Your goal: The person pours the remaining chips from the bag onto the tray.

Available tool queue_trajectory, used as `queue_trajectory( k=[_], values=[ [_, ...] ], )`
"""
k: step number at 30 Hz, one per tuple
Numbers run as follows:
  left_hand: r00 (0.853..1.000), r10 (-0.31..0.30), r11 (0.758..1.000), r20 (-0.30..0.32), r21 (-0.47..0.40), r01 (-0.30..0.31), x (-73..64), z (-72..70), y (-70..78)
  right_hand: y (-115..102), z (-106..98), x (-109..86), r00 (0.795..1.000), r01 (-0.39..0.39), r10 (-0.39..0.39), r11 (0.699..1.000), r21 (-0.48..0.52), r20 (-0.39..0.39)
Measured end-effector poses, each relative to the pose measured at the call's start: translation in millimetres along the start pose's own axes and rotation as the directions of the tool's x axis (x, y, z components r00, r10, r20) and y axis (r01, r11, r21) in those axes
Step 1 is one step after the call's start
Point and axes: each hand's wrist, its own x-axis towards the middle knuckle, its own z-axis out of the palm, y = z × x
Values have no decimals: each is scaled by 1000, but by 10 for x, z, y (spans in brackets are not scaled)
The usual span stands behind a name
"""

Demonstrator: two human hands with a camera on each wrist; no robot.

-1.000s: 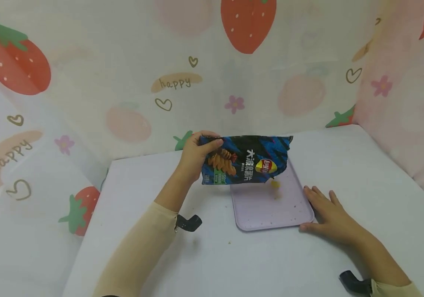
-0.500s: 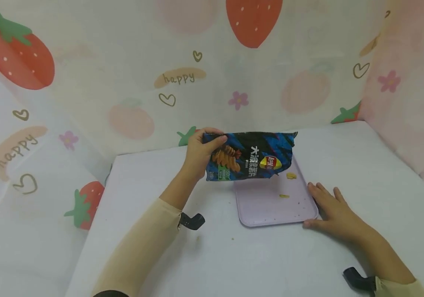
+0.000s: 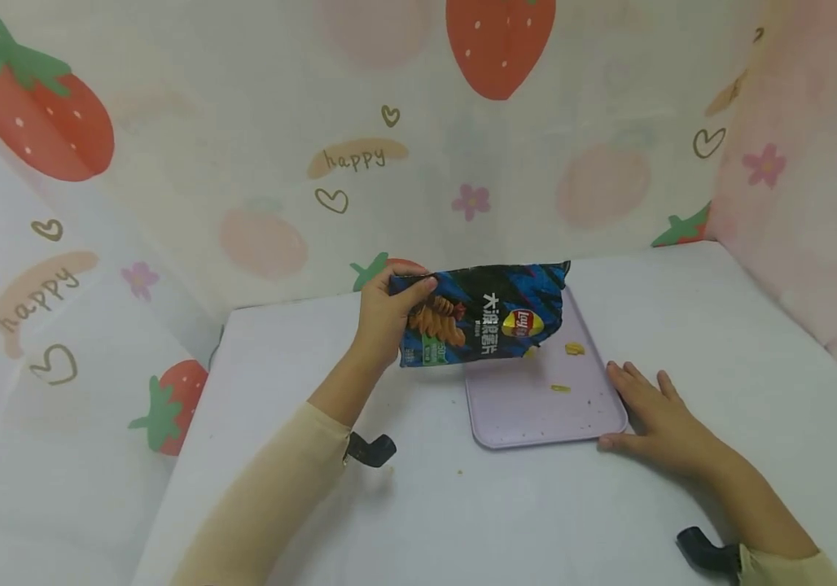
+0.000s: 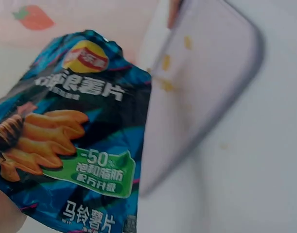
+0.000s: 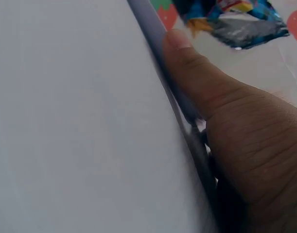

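Note:
My left hand grips a blue and black chip bag by its left end, thumb on the front. Held sideways in the air, the bag has its torn mouth to the right, over a light purple tray. A yellow chip piece shows at the mouth's lower edge; in the right wrist view a chip pokes out there. On the tray lie a chip piece, a thin sliver and dark crumbs. My right hand rests at the tray's near right corner, fingers extended, thumb along the rim.
The tray lies on a white table with a few crumbs scattered left and in front of it. Strawberry-printed sheeting stands behind the table and along its sides.
A falling chip has landed, leaving pieces on the tray. Since half a second ago the bag has shifted slightly left, its mouth tilting, with another piece at its edge. The right hand stays at the rim.

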Motion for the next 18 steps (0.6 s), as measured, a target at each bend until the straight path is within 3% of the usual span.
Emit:
queue_trajectory(
  k=[3, 7, 9, 12, 14, 18],
  values=[
    [999, 44, 999, 18, 6, -44, -15, 16, 84, 2, -8, 8, 1000, -4, 4, 1000, -4, 2],
    [998, -12, 1000, 60, 29, 10, -54, 33, 85, -4, -20, 27, 1000, -16, 16, 1000, 15, 13],
    [999, -14, 999, 43, 39, 12, -58, 9, 73, -6, -12, 40, 1000, -20, 20, 1000, 21, 24],
    [999, 40, 999, -9, 14, -40, -6, -51, 32, -3, -7, 58, 1000, -19, 19, 1000, 10, 22],
    [999, 51, 998, -7, 22, -51, 22, -83, -13, -1, -17, 63, 1000, -18, 18, 1000, -3, 14],
    [1000, 2, 1000, 17, 29, -2, 5, -117, -58, -11, -36, 38, 1000, -17, 17, 1000, 7, 11]
  ],
)
